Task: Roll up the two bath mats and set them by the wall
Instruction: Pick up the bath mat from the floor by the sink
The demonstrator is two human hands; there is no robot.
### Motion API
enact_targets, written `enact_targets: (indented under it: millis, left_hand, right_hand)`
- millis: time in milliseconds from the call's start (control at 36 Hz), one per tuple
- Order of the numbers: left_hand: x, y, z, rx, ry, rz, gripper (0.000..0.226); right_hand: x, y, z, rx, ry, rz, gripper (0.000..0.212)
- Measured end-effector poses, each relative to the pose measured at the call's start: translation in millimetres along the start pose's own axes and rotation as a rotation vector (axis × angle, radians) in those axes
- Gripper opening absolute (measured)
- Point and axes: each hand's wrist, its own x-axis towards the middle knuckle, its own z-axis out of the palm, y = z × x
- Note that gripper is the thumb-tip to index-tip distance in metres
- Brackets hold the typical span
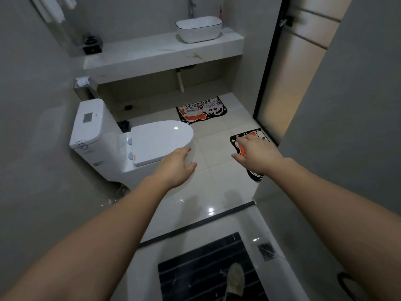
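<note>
— What are your hands doing?

— Both are empty, palms down, fingers loosely spread. My left hand [175, 168] hangs at mid-frame in front of the glossy white oval lid of the toilet [138, 144]. My right hand [257, 156] reaches out just right of centre, in front of the nearer black-edged bath mat with an orange cartoon print [243, 137]; I cannot tell whether the fingertips touch it.

— Where do the mats lie?

— That nearer mat lies flat on the shiny pale square floor tiles [208, 192], its right side hidden behind the wall edge [325, 148] at the right of the frame. The second flat, rounded black mat with two cartoon figures and the word BATHROOM [201, 109] lies higher in the frame, just below the thick white marbled stone counter [152, 55]. The two mats are well apart, both unrolled.

— Anything else?

— A smooth white rounded-rectangle basin with a thin dark rim [198, 29] sits on the counter at the upper centre. At the bottom, a dark ribbed doormat [195, 270] lies under my pale fuzzy slipper [235, 279].
</note>
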Motion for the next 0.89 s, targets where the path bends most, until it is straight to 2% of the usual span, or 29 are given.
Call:
enact_targets:
  millis: [139, 472, 889]
  left_hand:
    - [27.8, 16.9, 8.6, -0.045, 0.015, -0.054, 0.059]
    - [73.5, 17.8, 14.6, -0.110, 0.019, -0.149, 0.060]
    - [181.9, -16.6, -2.3, -0.041, -0.057, -0.054, 0.061]
  right_hand:
    - [32.6, 30.7, 6.9, 0.057, -0.064, 0.011, 0.053]
    - [87.1, 58.9, 14.0, 0.014, -0.128, -0.040, 0.052]
    - [180.1, 55.6, 15.1, 0.007, -0.143, 0.005, 0.055]
